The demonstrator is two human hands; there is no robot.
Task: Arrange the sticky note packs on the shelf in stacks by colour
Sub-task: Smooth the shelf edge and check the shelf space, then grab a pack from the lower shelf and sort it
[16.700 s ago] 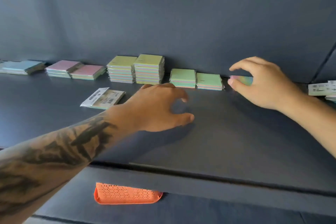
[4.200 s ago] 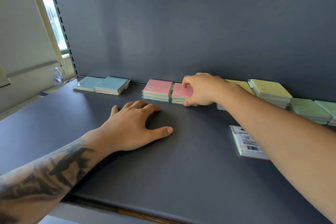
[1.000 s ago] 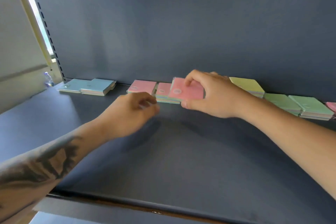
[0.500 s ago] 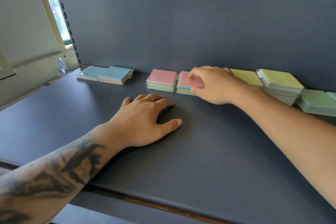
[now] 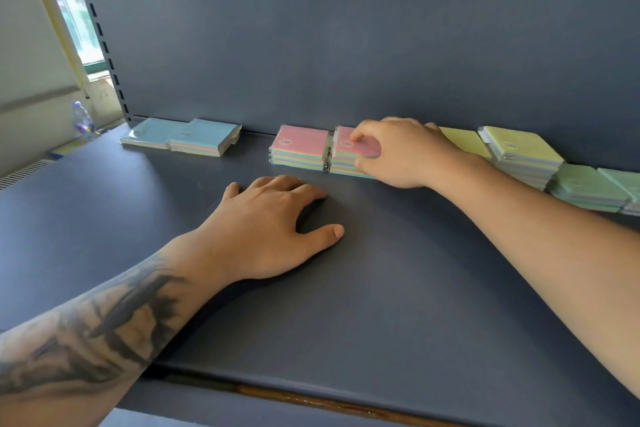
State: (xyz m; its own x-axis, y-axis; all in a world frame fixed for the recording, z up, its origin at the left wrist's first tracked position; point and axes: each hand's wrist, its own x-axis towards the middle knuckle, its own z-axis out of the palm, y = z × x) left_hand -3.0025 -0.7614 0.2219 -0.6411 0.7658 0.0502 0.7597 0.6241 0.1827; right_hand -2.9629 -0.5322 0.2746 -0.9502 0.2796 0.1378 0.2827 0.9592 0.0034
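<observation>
Lining the far edge of the dark shelf point(image 5: 398, 288), against its back panel point(image 5: 346, 28), runs a row of square sticky note packs, each with a coloured top sheet over thin pastel layers at the sides. At the far left sit two low blue-topped packs point(image 5: 181, 137), side by side and touching. Toward the middle stand two pink-topped stacks, pressed against each other: the left pink stack point(image 5: 299, 147) shows a small round label on its top, with green, yellow and blue bands along its near side. The right hand point(image 5: 398, 152) grips the right pink stack point(image 5: 353, 156), fingers curled over the top pack and thumb against the near side. Right of that hand come yellow-green stacks point(image 5: 519, 152), the tallest in the row, then lower green stacks point(image 5: 588, 187) running off the right edge. The left hand point(image 5: 270, 225) lies flat on the shelf, palm down, fingers relaxed and spread, holding nothing, near the pink stacks but apart from them. A plastic bottle point(image 5: 81, 120) stands beyond the shelf's left end.
</observation>
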